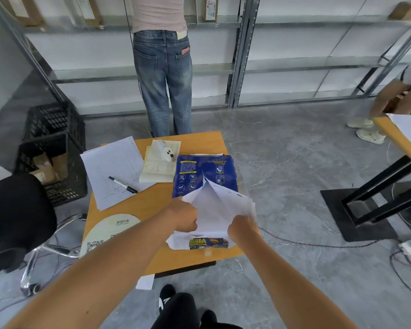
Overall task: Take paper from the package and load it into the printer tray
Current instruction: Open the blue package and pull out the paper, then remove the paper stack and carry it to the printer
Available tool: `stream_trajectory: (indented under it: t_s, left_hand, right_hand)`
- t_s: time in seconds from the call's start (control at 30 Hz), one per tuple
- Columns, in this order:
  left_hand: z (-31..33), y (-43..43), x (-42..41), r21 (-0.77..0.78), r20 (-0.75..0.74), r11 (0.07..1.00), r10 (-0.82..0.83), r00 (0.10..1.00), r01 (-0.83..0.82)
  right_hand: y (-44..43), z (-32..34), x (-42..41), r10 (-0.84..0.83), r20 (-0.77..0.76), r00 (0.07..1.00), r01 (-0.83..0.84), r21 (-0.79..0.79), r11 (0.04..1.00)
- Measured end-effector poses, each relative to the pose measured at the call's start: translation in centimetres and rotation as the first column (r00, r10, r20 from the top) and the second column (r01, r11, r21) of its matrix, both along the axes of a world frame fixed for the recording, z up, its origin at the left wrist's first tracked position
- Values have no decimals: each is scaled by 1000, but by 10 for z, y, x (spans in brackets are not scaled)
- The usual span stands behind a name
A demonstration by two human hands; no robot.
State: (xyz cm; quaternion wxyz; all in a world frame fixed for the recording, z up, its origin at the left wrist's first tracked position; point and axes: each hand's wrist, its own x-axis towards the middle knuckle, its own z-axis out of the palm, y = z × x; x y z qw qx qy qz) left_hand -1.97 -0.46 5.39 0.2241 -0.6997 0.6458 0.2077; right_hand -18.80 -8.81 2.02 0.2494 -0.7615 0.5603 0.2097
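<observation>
A blue paper package (199, 173) lies on the right part of a small orange table (152, 210). Its wrapper is torn open at the near end, and the white inner side of the wrapper (214, 210) is spread apart. My left hand (185, 218) grips the left torn flap. My right hand (243, 230) grips the right torn flap. A strip of the package's printed end (208, 243) shows below my hands. No printer or tray is in view.
On the table lie a printed sheet (114, 172) with a black marker (122, 185), a yellowish notepad (159, 165) with a white gadget, and a round fan (105, 233). Black crates (55, 143) stand at left, a person (163, 67) stands behind, and a second table (399, 138) is at right.
</observation>
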Motion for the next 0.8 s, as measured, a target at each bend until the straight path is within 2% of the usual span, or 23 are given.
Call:
stream_trajectory:
  t_s: [0.07, 0.13, 0.23, 0.3, 0.37, 0.47, 0.53, 0.67, 0.8]
  left_hand:
    - [-11, 15, 8, 31, 24, 998, 53, 998, -54]
    - [-23, 30, 11, -5, -1, 986, 165, 986, -165]
    - [-43, 51, 12, -94, -148, 890, 431, 890, -447]
    - [-54, 62, 11, -114, -323, 747, 595, 736, -655]
    - [-60, 66, 5, -101, -486, 590, 674, 557, -801]
    - [-58, 66, -6, -96, -601, 345, 727, 331, -934]
    - [-59, 65, -11, -74, -639, 191, 744, 194, -979]
    - [-58, 64, -18, 110, -688, -217, 687, -232, -970]
    - [-54, 63, -16, 244, -706, -367, 567, -424, -898]
  right_hand:
    - [-5, -2, -4, -103, 69, 992, 102, 27, 994]
    - [-9, -4, -11, -177, 142, 974, 170, 60, 984]
    - [-15, -9, -20, -325, 233, 917, 298, 145, 944]
    - [-20, -10, -24, -479, 286, 830, 420, 244, 874]
    - [-24, -10, -26, -654, 302, 693, 541, 382, 749]
    - [-26, -15, -27, -787, 306, 536, 603, 514, 610]
    - [-23, -19, -28, -829, 325, 456, 627, 543, 558]
    - [-19, -16, -29, -882, 352, 314, 660, 587, 470]
    - [-22, -16, -33, -889, 385, 247, 644, 621, 448]
